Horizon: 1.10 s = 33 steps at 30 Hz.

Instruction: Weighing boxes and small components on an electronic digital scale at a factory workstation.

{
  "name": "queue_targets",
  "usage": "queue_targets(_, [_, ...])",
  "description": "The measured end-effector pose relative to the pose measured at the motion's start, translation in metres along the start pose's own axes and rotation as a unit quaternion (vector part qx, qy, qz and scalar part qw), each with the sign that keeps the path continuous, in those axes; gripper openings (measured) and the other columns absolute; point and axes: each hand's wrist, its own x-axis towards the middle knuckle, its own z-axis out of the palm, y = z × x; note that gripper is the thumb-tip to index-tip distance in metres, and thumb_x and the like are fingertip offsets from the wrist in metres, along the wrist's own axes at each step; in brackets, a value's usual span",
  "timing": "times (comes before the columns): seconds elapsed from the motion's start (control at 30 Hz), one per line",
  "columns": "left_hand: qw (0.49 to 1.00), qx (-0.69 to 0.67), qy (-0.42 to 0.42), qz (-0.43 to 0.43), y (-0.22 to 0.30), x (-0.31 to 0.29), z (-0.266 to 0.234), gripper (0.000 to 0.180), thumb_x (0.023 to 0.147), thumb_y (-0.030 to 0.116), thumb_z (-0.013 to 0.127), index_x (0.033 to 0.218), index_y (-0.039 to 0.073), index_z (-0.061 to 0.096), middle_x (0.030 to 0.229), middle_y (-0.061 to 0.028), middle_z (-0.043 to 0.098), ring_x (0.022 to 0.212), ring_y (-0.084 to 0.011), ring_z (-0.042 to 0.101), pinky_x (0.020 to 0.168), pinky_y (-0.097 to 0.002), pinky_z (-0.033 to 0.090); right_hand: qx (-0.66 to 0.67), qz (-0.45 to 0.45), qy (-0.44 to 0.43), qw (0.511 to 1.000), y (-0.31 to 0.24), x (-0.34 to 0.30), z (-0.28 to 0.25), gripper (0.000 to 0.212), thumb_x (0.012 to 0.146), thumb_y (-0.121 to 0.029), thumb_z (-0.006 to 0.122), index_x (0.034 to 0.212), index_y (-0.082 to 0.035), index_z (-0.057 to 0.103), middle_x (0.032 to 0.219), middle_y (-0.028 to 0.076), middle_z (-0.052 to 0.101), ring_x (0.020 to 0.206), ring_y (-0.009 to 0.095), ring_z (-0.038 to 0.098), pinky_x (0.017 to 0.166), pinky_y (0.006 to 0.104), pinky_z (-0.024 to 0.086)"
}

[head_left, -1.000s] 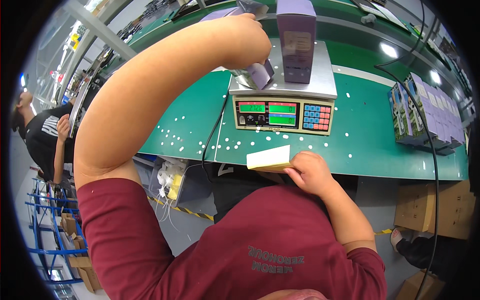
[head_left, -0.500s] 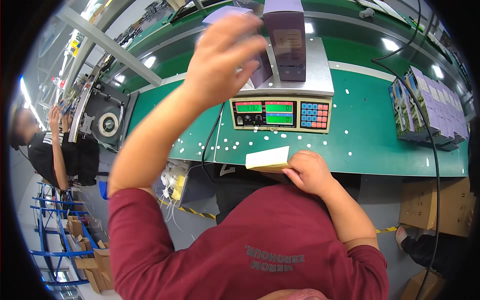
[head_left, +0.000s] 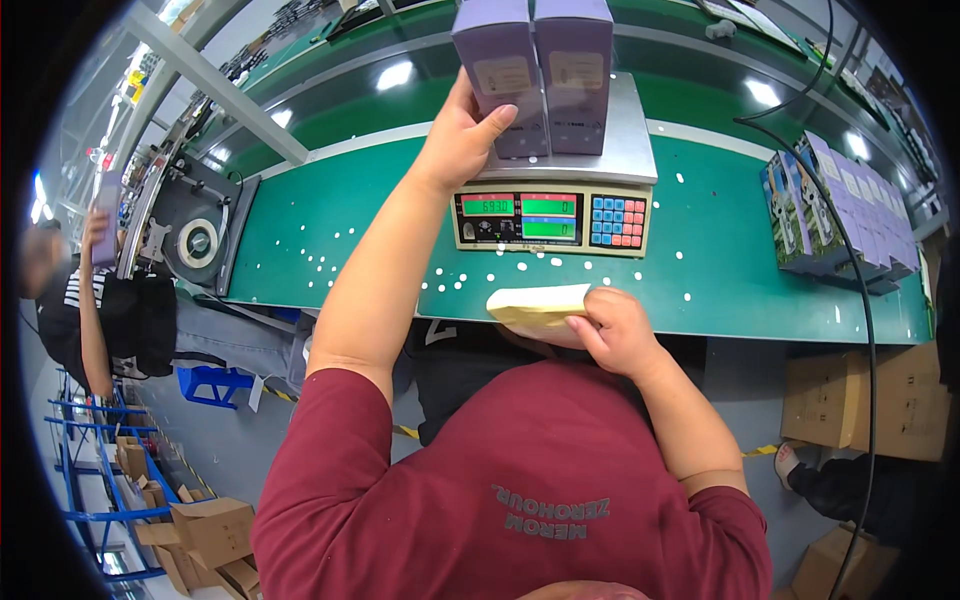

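Note:
Two tall purple boxes stand upright side by side on the metal plate of a weighing scale [head_left: 571, 219]. My left hand [head_left: 462, 138] grips the left purple box [head_left: 508, 75] low down, its thumb across the front and its fingers round the left side. The right purple box [head_left: 574, 88] stands close against it, untouched by my hand. Nearer to me, at the table's front edge, my right hand [head_left: 618, 332] pinches a folded white and yellow paper pad [head_left: 540, 303] between thumb and fingers.
Small white dots [head_left: 556, 262] are scattered over the green table [head_left: 725, 270]. A row of purple boxes [head_left: 845, 215] stands at the right, behind a hanging black cable [head_left: 862, 250]. At the left, a co-worker [head_left: 120, 320] holds a purple box beside a machine with a reel [head_left: 198, 245].
My left hand has come down from in front of the left box and closed on its side. That box now stands straighter beside the other. The scale's reading has changed. My right hand keeps the paper pad.

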Motion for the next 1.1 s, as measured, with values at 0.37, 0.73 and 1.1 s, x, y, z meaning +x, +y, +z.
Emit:
queue_targets(0.37, [0.908,0.373,-0.184,-0.045,0.046,-0.161,0.073,0.057,0.09,0.031,0.08,0.137,0.002,0.065,0.125,-0.0241,0.071,0.114,-0.039,0.068,0.1,-0.0434,0.055,0.14,0.006,0.008,0.99,-0.003,-0.013,-0.019,0.017,0.086,0.0,0.07,0.103,0.002,0.073,0.094,0.014,0.069,0.084,0.03,0.066,0.076,0.0361,0.053])
queue_targets(0.73, [0.925,0.281,-0.219,-0.132,0.035,-0.175,0.073,0.027,0.096,0.022,0.073,0.116,0.005,0.075,0.097,-0.0174,0.075,0.091,-0.038,0.07,0.083,-0.0448,0.055,0.172,0.121,0.125,0.97,-0.025,0.003,-0.011,0.01,0.087,-0.005,0.074,0.095,-0.001,0.07,0.096,0.014,0.071,0.081,0.027,0.067,0.073,0.0343,0.052])
queue_targets(1.1, [0.941,0.216,-0.217,-0.142,0.034,-0.168,0.082,0.023,0.098,0.022,0.069,0.103,0.001,0.077,0.081,-0.017,0.071,0.071,-0.0292,0.066,0.067,-0.0391,0.052,0.058,0.095,-0.013,0.994,-0.036,0.005,-0.027,0.008,0.089,-0.006,0.074,0.086,-0.002,0.068,0.079,0.01,0.069,0.07,0.025,0.065,0.065,0.033,0.05])
